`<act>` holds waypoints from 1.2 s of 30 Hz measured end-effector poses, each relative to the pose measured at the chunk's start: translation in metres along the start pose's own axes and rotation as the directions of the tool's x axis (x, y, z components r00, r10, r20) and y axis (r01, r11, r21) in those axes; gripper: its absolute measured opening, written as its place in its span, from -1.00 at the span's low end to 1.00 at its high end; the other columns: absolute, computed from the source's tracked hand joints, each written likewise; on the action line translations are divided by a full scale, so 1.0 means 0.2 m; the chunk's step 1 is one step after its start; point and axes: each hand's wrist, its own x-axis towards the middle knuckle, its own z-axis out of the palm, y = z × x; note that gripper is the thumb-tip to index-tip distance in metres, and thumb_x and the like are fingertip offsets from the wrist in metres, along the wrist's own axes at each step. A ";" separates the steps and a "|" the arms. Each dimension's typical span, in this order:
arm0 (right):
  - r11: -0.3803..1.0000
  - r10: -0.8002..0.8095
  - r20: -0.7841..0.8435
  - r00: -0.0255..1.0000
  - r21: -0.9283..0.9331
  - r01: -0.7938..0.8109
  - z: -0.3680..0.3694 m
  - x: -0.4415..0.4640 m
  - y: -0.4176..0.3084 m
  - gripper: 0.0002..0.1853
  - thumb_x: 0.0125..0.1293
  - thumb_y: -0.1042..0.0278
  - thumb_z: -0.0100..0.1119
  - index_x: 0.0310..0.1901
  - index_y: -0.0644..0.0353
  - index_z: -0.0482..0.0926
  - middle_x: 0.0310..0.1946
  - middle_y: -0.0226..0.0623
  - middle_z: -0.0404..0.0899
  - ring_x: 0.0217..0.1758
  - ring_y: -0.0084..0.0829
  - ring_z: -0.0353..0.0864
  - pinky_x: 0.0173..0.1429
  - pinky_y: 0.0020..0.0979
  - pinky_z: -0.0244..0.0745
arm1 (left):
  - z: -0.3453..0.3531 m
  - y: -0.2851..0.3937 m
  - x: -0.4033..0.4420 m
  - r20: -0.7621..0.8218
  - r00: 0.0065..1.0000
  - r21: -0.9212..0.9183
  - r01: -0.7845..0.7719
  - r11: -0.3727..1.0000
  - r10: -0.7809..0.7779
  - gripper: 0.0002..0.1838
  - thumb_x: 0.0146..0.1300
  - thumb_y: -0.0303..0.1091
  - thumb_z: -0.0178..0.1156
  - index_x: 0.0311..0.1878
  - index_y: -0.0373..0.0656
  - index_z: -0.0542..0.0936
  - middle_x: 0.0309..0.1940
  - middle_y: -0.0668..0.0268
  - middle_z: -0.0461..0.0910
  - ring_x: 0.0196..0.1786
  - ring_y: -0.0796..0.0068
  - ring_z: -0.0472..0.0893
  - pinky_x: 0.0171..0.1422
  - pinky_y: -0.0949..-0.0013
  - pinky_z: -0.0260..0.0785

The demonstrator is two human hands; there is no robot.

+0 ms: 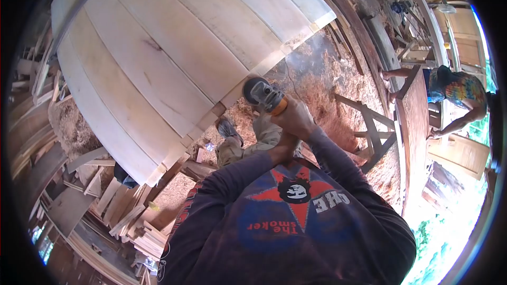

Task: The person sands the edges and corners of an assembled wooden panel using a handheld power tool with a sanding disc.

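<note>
An angle grinder (270, 99) with a dark round disc and an orange-yellow body is in front of my chest. My right hand (297, 119) is closed around its body. My left hand (284, 146) is closed just below, at the tool's rear end, its fingers partly hidden. The disc is at the near edge of a large panel of pale wooden boards (153, 58), by the strip along the board ends. Whether it touches the wood I cannot tell.
Sawdust and shavings (338, 121) cover the ground. Wood offcuts (124, 206) are piled at left. A dark wooden trestle (369, 126) stands at right. Beyond it another person (459, 87) bends over a brown wooden board (413, 126). My foot (228, 129) is near the panel's edge.
</note>
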 end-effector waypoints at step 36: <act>1.000 -0.014 0.008 1.000 0.003 0.014 0.07 -0.02 0.05 -0.48 -0.01 0.16 0.49 -0.06 0.35 0.65 -0.30 0.15 0.76 -0.16 0.13 0.80 -0.10 -0.03 0.68 | -0.10 -0.24 0.07 -0.226 0.970 0.302 0.158 0.940 -0.090 -0.66 0.58 -0.20 0.08 0.23 -0.21 0.59 0.14 0.13 0.69 0.20 0.21 0.67 0.22 0.19 0.52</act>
